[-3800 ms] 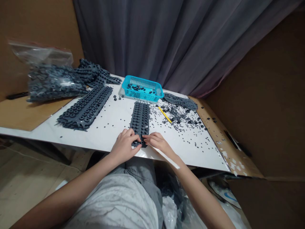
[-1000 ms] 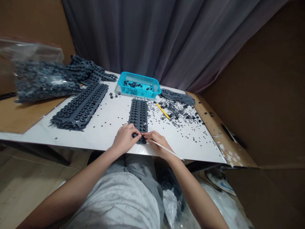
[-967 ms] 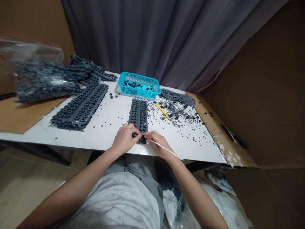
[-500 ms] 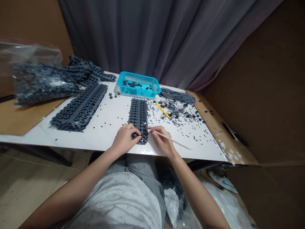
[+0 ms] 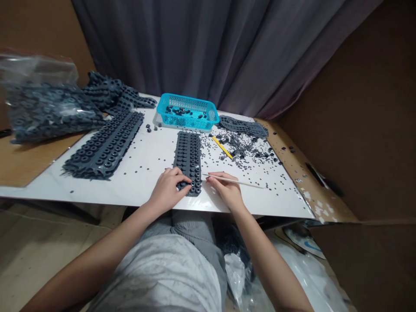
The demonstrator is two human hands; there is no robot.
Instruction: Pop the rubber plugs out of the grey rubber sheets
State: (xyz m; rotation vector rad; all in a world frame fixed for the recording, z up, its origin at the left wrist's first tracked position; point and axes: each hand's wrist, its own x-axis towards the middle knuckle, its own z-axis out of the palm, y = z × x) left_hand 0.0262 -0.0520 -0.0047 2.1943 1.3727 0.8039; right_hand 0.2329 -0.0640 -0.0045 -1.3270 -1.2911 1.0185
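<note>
A long dark grey rubber sheet with rows of round ring-shaped studs lies lengthwise before me. My left hand holds its near left part, thumb and forefinger curved over the studs with a small gap between their tips. Just off the sheet's right edge, my right hand pinches a thin white stick like a pen. The stick's fine dark tip points left at the sheet, seemingly a little apart from it. Its other end reaches out to the right over the table.
A blue basket with small dark pieces stands behind the sheet. Left are a stack of studded sheets and a filled clear bag. Right lie a yellow stick, scattered dark bits and another sheet.
The right hand has shifted slightly right, and the white stick lies flatter, its tip drawn back from the sheet's edge. The left thumb and forefinger are a little farther apart. The view has shifted slightly.
</note>
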